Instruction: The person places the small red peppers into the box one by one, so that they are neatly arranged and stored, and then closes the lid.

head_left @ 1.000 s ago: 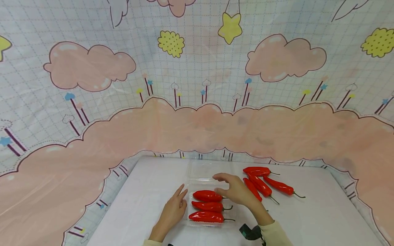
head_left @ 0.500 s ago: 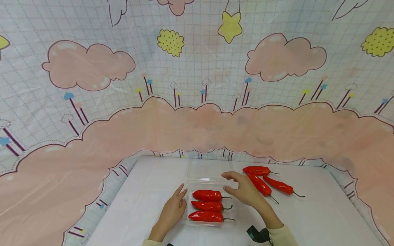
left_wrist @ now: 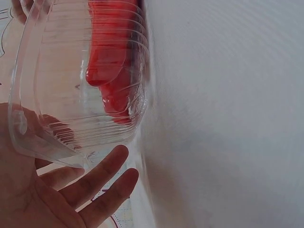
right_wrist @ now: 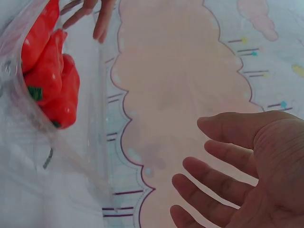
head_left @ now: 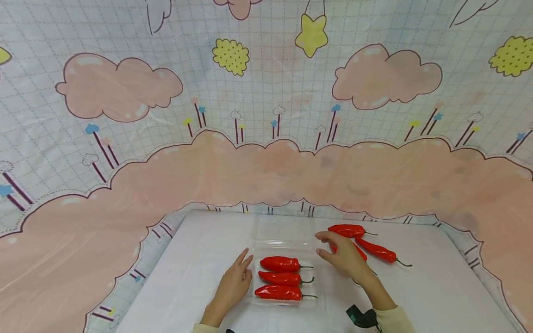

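1) All fingers of the left hand (head_left: 233, 281) are extended beside the clear container (left_wrist: 57, 80), easily tipped if nudged
2) Three peppers (head_left: 280, 279) are contained; stems (head_left: 306, 267) could be pinched by the lid (head_left: 285, 230)
3) Nothing is held by the relaxed right hand (head_left: 344, 256); loose peppers (head_left: 378, 251) could be scattered if brushed
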Tool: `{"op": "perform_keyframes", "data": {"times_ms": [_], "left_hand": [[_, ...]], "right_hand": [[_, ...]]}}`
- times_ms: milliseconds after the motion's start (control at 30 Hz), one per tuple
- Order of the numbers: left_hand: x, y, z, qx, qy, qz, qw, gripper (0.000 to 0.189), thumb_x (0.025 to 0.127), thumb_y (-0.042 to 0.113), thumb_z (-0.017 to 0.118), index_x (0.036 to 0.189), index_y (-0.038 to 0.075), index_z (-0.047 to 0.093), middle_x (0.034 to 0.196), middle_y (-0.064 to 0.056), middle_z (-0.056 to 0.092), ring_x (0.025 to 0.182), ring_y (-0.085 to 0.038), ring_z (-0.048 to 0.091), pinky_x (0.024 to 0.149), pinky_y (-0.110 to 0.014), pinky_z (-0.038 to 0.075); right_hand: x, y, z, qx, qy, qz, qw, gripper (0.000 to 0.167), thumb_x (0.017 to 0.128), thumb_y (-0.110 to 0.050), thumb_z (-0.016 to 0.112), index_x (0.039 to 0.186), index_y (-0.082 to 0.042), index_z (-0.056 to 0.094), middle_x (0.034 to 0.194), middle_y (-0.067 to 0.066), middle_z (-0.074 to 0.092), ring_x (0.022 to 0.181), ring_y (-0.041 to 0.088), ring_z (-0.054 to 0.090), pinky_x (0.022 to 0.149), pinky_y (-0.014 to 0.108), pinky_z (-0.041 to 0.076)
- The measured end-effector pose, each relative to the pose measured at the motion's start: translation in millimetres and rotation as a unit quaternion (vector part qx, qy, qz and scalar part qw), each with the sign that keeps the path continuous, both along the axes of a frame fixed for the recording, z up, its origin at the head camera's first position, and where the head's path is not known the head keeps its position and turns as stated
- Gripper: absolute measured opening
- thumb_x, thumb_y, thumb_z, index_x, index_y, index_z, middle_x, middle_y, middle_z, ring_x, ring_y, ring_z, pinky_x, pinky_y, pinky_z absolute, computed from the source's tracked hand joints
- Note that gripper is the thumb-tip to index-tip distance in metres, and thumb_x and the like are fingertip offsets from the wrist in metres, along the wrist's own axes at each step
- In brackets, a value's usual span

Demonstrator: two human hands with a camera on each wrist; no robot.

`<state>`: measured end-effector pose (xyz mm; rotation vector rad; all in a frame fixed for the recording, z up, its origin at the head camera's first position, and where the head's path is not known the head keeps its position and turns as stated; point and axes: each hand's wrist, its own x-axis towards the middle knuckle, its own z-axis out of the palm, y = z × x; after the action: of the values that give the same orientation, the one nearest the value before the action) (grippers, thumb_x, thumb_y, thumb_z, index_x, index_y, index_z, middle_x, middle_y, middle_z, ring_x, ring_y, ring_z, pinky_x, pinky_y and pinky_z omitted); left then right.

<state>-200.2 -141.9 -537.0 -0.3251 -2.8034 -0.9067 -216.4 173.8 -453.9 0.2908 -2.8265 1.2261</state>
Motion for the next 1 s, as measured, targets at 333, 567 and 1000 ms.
{"op": "perform_keyframes", "data": {"times_ms": [333, 567, 1000], "left_hand": [[-0.9, -0.8, -3.2, -0.002, -0.002, 0.002, 1.0, 0.041, 0.093, 0.008, 0.059, 0.133, 0.002, 0.06, 0.152, -0.014, 0.046, 0.065, -0.002, 0.046, 0.056, -0.017, 0.041], [-1.9, -0.8, -2.9, 0.001, -0.002, 0.0, 1.0, 0.041, 0.093, 0.008, 0.059, 0.133, 0.002, 0.06, 0.152, -0.013, 0.045, 0.062, -0.001, 0.043, 0.055, -0.017, 0.04], [-1.7, -0.2, -1.7, 0.0, -0.004, 0.003, 1.0, 0.041, 0.093, 0.008, 0.059, 0.133, 0.002, 0.06, 0.152, -0.013, 0.046, 0.063, -0.003, 0.046, 0.056, -0.016, 0.042]], "right_hand": [[-3.6, 17, -1.9, 0.018, 0.004, -0.028, 0.9994, 0.045, 0.087, -0.022, 0.073, 0.13, -0.015, 0.062, 0.126, 0.008, 0.066, 0.118, 0.031, 0.059, 0.097, 0.051, 0.051], [-5.0, 31, -12.9, 0.027, 0.001, -0.05, 0.9984, 0.05, 0.087, -0.02, 0.073, 0.134, -0.013, 0.058, 0.131, 0.012, 0.063, 0.118, 0.033, 0.058, 0.092, 0.049, 0.054], [-4.2, 44, -31.6, 0.031, -0.045, -0.105, 0.9929, 0.056, 0.085, -0.023, 0.075, 0.136, -0.009, 0.055, 0.132, 0.019, 0.06, 0.116, 0.038, 0.056, 0.082, 0.047, 0.058]]}}
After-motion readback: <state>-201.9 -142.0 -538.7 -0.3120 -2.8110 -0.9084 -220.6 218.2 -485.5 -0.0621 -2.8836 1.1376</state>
